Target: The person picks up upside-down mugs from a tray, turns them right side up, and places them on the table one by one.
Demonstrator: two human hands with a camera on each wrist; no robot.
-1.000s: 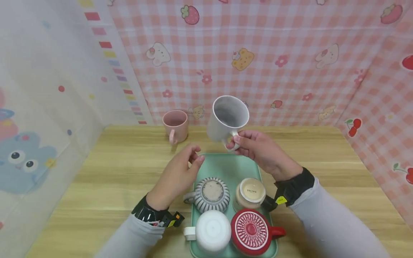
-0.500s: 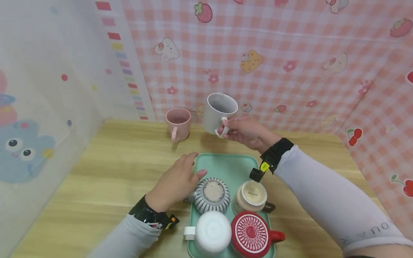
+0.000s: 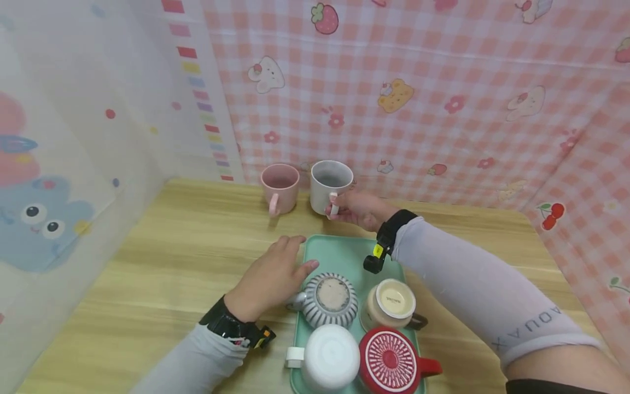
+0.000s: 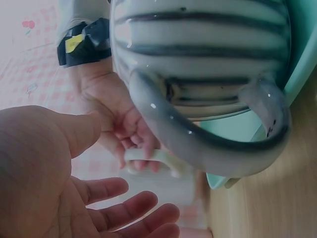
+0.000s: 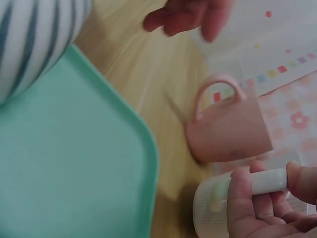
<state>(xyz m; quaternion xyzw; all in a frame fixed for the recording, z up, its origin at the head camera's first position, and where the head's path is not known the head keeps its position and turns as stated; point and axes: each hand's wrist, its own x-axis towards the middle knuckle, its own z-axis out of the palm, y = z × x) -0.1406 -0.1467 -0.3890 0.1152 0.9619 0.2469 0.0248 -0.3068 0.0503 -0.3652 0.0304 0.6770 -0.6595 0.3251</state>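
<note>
Left hand (image 3: 270, 279) loosely spread beside striped cup (image 3: 331, 300); right hand (image 3: 361, 208) pinches handle (image 3: 334, 203) of white mug (image 3: 321, 191). Nearest, green tray (image 3: 337, 253) carries four upturned cups: white cup (image 3: 331, 357), red cup (image 3: 391, 358), striped one, tan cup (image 3: 389, 306). Pale wood table (image 3: 172, 273) around it. Held mug upright, plain, greyish inside, at table's far side, just beside pink mug (image 3: 281, 189); base contact unclear. Pink gingham cloth (image 3: 418, 131) behind.

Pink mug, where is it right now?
In the head view, the pink mug stands left of centre at the back of the table, just left of the upright white mug.
</note>
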